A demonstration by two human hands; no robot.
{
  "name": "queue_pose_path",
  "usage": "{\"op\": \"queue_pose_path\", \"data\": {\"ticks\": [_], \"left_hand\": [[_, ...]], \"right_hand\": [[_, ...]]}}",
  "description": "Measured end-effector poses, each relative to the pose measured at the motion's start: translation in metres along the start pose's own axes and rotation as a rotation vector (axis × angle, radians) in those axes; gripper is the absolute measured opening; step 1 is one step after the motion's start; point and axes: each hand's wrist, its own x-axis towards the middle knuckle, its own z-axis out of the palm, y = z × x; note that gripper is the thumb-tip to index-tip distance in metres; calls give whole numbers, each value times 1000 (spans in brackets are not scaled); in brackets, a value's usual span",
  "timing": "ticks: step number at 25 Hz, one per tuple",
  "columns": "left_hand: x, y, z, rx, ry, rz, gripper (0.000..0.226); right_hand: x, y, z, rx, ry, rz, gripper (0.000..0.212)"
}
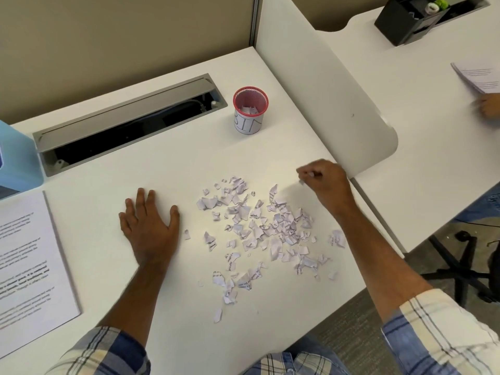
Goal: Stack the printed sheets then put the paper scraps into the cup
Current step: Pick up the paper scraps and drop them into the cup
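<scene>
While two hands (151,226) work, one cup (250,110).

The red mesh cup (250,109) wears a white paper band around its lower half, hand-lettered in dark capitals; "BIN" reads on it, though the last letter curves around the side and is only partly seen.

The stack of printed sheets (29,269) at the left edge of the bench (167,163) carries several paragraphs of black type, some lines bolder than others, but motion blur leaves no word legible.

The paper scraps (259,234) scattered on the bench show fragments of the same black print, turned every way; the pieces of words are too small and broken to read with confidence.
</scene>
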Motion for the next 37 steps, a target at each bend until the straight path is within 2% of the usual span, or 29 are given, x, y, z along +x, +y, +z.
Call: {"op": "queue_pose_path", "data": {"ticks": [5,8,15,18,22,26,29,34,37], "left_hand": [[0,-1,1,10,2,2,69],[1,-1,0,9,2,-4,69],[1,-2,2,26,10,2,70],[1,-2,2,33,7,2,70],[1,-2,1,25,-3,3,70],[1,-2,1,20,5,6,70],[1,-2,1,24,11,7,70],[0,-1,0,3,-8,2,69],[-1,-2,0,-9,-9,5,69]], "right_hand": [[87,-80,17,-10,-34,-225,12],[132,-115,27,-82,-63,-282,12],[176,-122,54,-319,-146,-280,23],[177,-118,53,-316,-81,-300,29],[161,-115,45,-163,5,-257,23],[117,-85,35,-76,-11,-215,19],[68,-47,22,-107,-69,-159,22],[-17,17,-25,-346,-205,-48,25],[-52,51,-48,-385,-264,39,29]]}}
